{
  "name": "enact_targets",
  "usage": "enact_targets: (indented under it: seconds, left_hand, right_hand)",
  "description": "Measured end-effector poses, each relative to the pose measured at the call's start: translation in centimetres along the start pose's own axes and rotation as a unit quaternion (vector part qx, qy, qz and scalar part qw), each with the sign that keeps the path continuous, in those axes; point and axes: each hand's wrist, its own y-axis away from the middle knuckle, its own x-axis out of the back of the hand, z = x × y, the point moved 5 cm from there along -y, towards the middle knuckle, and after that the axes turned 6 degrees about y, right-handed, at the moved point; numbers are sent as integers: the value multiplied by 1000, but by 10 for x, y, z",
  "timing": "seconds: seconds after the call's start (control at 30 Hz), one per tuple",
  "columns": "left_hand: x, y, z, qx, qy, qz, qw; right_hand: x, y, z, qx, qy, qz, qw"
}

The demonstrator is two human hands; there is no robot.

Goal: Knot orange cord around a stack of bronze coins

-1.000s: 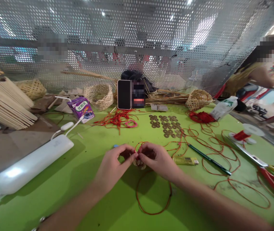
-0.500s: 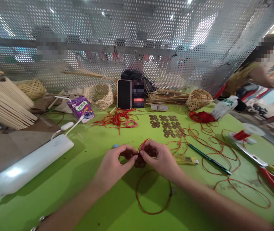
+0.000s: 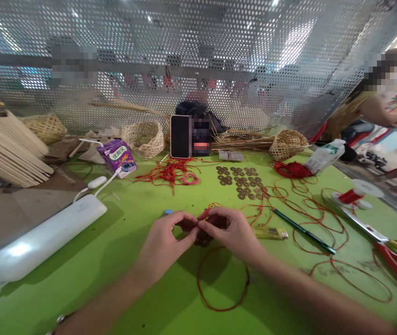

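Note:
My left hand (image 3: 170, 237) and my right hand (image 3: 233, 232) meet over the middle of the table, thumbs and forefingers pinched tip to tip on a thin red cord (image 3: 213, 205). A small cluster of brown coins (image 3: 203, 239) shows just beneath the fingertips, partly covered by them. The exact crossing of the cord is hidden between the fingers. Nearer to me lies a loop of red cord (image 3: 219, 310). Beyond the hands, several round coins with holes (image 3: 243, 181) are laid out in groups. A yellow lighter (image 3: 271, 233) lies by my right hand.
A green pen (image 3: 303, 230), tangled red cord (image 3: 289, 200), scissors (image 3: 376, 234) and a thread spool (image 3: 350, 196) are on the right. A white lamp (image 3: 51, 237) and purple drink carton (image 3: 118, 158) stand left. Behind are a phone (image 3: 180, 136) and woven baskets (image 3: 144, 138). A person (image 3: 369, 104) sits far right.
My fingertips have closed nearer together, and the right hand has shifted slightly left and down. The red cord above the fingers now lies lower and spreads to the right.

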Motion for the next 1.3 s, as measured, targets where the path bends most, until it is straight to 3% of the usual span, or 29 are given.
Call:
enact_targets:
  seconds: [0.3,0.83,1.13,1.3]
  left_hand:
    - [-2,-2,-6,53,74,-38,995]
    - [-6,1,-3,60,116,-63,989]
    - [-4,-1,0,40,93,-53,993]
    - [-5,-1,-2,44,108,-73,990]
  right_hand:
    - [4,-1,-1,20,5,33,999]
    - [5,2,-6,42,56,33,997]
    - [9,3,-19,117,131,65,982]
    - [8,3,-20,115,120,57,984]
